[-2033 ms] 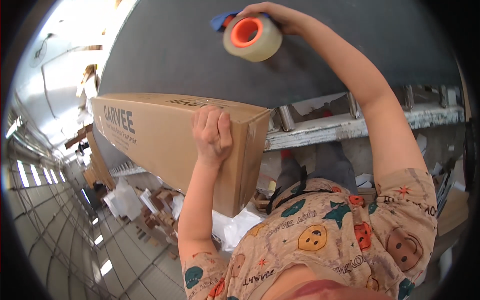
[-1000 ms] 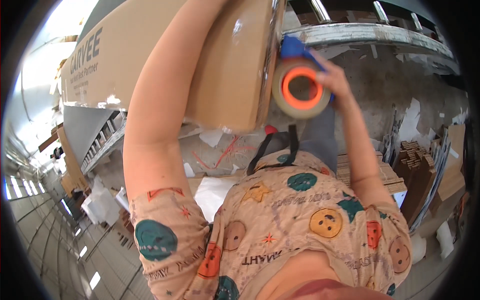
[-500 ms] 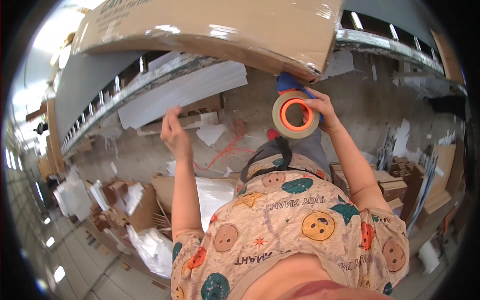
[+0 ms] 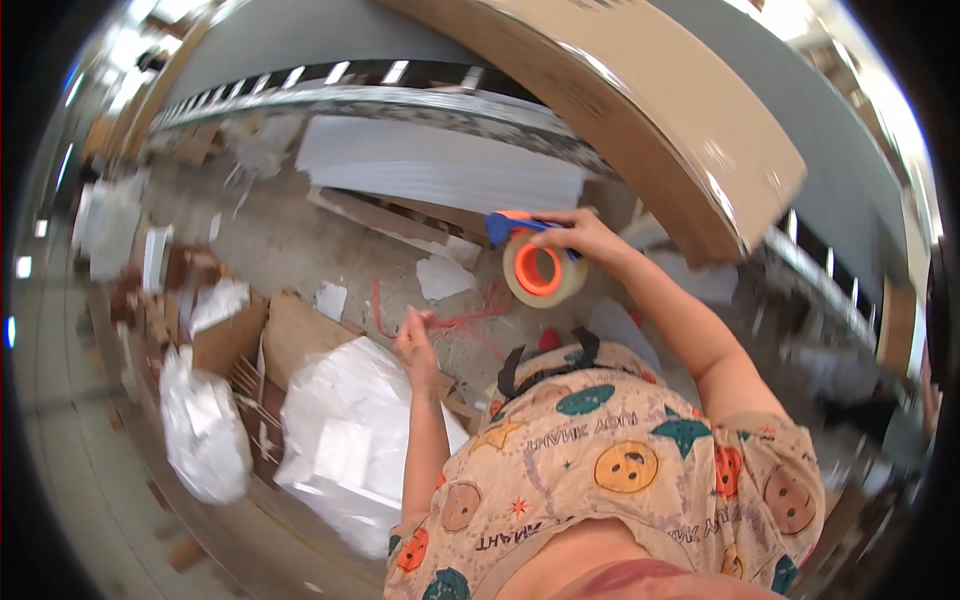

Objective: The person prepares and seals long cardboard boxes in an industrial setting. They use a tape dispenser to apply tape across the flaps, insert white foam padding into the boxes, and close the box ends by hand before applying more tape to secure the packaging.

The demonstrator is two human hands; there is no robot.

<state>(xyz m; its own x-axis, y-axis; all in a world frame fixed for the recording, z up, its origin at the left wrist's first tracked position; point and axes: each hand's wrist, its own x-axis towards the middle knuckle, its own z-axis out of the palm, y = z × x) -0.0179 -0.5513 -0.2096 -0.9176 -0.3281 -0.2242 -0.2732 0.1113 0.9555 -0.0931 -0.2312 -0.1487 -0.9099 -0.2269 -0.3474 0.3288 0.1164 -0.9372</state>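
My right hand [image 4: 585,236] grips a blue hand-held tape dispenser [image 4: 498,229] from above. On it sits a wide roll of clear-tan packing tape [image 4: 573,284] with an orange core. The dispenser is in front of my body, apart from the large taped cardboard carton [image 4: 690,120] at the upper right. My left hand [image 4: 414,345] hangs lower and to the left, fingers loosely bent and somewhat apart, with no object visible in it. Behind its fingers, red strapping [image 4: 465,320] lies on the floor.
The carton rests across a roller conveyor with a metal side rail [image 4: 350,100]. White foam sheets [image 4: 430,165] lie under the rail. White plastic bags [image 4: 335,440] and cardboard scraps [image 4: 230,340] are heaped at the left. Paper pieces [image 4: 447,277] litter the floor.
My view has turned, and the carton now appears farther right and tilted. The tape dispenser has come away from the carton's lower corner, leftward and nearer my body. My left hand has lowered.
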